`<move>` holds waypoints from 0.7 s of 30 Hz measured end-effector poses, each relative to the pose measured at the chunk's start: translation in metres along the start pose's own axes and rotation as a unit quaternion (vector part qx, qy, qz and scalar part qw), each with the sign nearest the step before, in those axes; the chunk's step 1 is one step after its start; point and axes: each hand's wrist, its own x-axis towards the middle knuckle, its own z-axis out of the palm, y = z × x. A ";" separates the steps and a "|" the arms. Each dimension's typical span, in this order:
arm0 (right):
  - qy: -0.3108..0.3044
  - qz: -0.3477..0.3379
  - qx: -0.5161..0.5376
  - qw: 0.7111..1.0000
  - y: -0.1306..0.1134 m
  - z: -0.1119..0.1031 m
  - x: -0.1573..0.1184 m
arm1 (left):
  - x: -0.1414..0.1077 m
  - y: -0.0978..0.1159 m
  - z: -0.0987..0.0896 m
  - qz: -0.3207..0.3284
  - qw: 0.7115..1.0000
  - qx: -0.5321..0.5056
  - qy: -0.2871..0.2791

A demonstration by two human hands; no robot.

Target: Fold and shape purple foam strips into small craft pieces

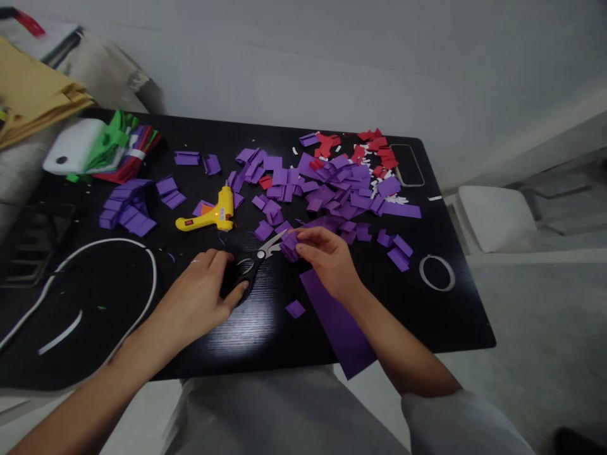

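Observation:
My left hand (205, 287) is at the handles of black-handled scissors (260, 254), thumb on one side and fingers on the other. The blades are parted and point up and right. Beside their tips, my right hand (327, 253) pinches a small folded purple piece (289, 246) between thumb and fingers. A long purple sheet (339, 328) lies partly under my right forearm. One small purple square (295, 309) rests below the scissors. Many folded purple pieces (332, 189) are heaped beyond my hands.
A yellow glue gun (208, 218) lies left of the scissors. Red pieces (379, 148) and white scraps are at the back right. A white cable (154, 272) curves at left, near bundled colored strips (118, 148). A tape ring (437, 273) lies at right.

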 end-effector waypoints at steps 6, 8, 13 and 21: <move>-0.023 0.067 0.030 0.997 0.009 0.003 0.000 | 0.018 0.005 -0.016 0.001 0.998 -0.068 0.019; -0.033 0.092 0.043 0.994 0.012 0.004 0.000 | 0.028 0.011 -0.017 0.021 0.989 -0.134 0.054; -0.054 0.135 0.062 0.987 0.018 0.005 0.002 | 0.048 0.017 -0.004 0.183 0.939 -0.280 0.081; -0.084 0.102 0.024 0.991 0.025 0.005 0.000 | 0.042 0.012 0.018 0.248 0.914 -0.298 0.120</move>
